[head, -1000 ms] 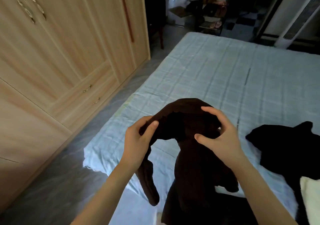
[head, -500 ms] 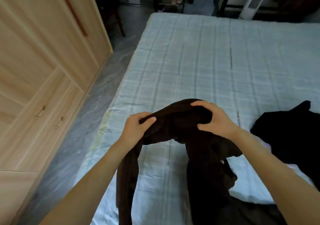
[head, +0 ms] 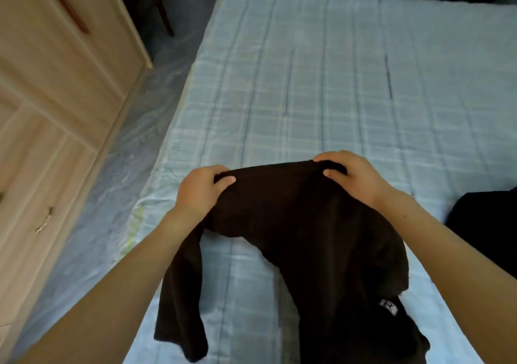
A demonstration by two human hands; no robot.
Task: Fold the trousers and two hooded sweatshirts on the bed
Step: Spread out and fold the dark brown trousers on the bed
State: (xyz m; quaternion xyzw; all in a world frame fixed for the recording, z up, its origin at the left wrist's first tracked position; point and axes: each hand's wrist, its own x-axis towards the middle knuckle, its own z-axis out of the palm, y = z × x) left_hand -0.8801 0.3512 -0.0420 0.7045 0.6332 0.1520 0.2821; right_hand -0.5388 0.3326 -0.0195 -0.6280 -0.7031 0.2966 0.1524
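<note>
The person stands at the near edge of the bed (head: 349, 84), which is covered with a pale blue checked quilt, and holds up a dark brown soft fabric garment (head: 293, 218) over it. The left hand (head: 201, 193) grips one end of the garment's top edge, thumb laid over the cloth and fingers curled under. The right hand (head: 355, 179) pinches the other end in the same way, so the two hands are apart with the edge stretched between them. A long narrow part hangs down below the left wrist, and the bulk of the garment drapes toward the person on the right. Low on that side is a small white label (head: 389, 307), its writing too blurred to read. A black garment (head: 486, 223) lies on the quilt at the right edge. A light wooden wardrobe (head: 56, 112) stands to the left across a grey floor (head: 117, 184).
</note>
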